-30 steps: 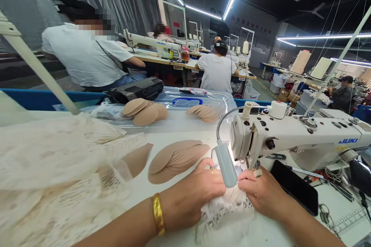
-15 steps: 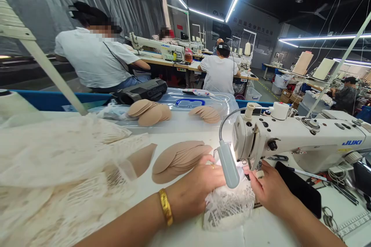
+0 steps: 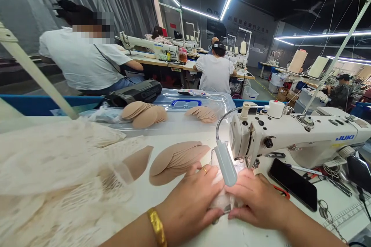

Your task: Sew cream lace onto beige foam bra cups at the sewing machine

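Observation:
Under the sewing machine's (image 3: 301, 133) head, both my hands are on a piece of white lace fabric (image 3: 222, 200). My left hand (image 3: 189, 193) lies over its left side, fingers bent and thumb toward the front edge. From the right, my right hand (image 3: 257, 197) grips the cloth between thumb and fingers. A grey lamp (image 3: 226, 164) on a bendy neck lights the fabric and covers part of it. The needle area is mostly hidden by the lamp and my right fingers. Beside my left hand lies a fanned stack of beige oval pads (image 3: 174, 162).
White lace (image 3: 58, 162) is heaped on the left. More beige pads (image 3: 147, 114) rest on a clear plastic box (image 3: 174, 98). Right of my hand lie a black phone (image 3: 292, 183), red-handled scissors (image 3: 281, 191) and keys (image 3: 324, 210). Co-workers sit at machines ahead.
My right hand has come away from beside the needle, left and toward me onto the fabric. My left hand has moved slightly nearer me. The loose lace edge is now gathered under both hands.

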The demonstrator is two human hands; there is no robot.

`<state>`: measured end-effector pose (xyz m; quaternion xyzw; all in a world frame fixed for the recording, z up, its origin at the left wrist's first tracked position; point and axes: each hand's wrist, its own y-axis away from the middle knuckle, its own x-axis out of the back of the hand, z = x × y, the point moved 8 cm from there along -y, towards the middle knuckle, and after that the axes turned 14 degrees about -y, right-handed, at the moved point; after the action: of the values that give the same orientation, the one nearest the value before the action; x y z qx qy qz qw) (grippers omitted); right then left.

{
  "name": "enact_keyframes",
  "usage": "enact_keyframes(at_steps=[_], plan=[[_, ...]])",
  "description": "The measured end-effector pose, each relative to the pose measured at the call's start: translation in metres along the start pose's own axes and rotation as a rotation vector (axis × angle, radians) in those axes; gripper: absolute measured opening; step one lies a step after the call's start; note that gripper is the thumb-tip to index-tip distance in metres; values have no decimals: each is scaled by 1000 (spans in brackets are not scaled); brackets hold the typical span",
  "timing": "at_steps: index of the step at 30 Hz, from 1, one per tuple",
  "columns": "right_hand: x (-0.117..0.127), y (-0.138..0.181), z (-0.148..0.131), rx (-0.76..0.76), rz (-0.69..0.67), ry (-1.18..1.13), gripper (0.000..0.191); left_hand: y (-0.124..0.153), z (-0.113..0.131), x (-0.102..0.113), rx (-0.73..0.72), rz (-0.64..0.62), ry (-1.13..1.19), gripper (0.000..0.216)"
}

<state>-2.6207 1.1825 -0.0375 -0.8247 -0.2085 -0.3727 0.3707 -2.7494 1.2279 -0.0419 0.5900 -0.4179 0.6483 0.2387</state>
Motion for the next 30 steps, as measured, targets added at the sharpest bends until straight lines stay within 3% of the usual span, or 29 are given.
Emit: enact_keyframes(at_steps=[3, 6, 10, 15, 19, 22, 25, 30], plan=[[-7, 0, 5, -31, -49, 20, 17, 1, 11, -3, 6, -4, 0, 31], [-6, 5, 8, -45, -54, 0, 27, 2, 17, -7, -99, -23, 119, 35], [-1, 9, 11, -90, -65, 16, 36, 3, 12, -11, -209, -53, 273, 56], [5, 5, 6, -78, -14, 56, 46, -3, -6, -15, -26, -99, 142, 42], [-3, 3, 9, -64, -40, 185, 14, 1, -5, -30, 93, -154, 77, 61], [-8, 5, 16, -53, -42, 306, 27, 9, -5, -38, 107, -156, 57, 75], [2, 9, 25, -87, 30, 306, 25, 18, -5, -32, 24, -138, 68, 75], [26, 13, 29, -114, 126, 156, 26, 16, 1, -4, -105, -68, 91, 49]])
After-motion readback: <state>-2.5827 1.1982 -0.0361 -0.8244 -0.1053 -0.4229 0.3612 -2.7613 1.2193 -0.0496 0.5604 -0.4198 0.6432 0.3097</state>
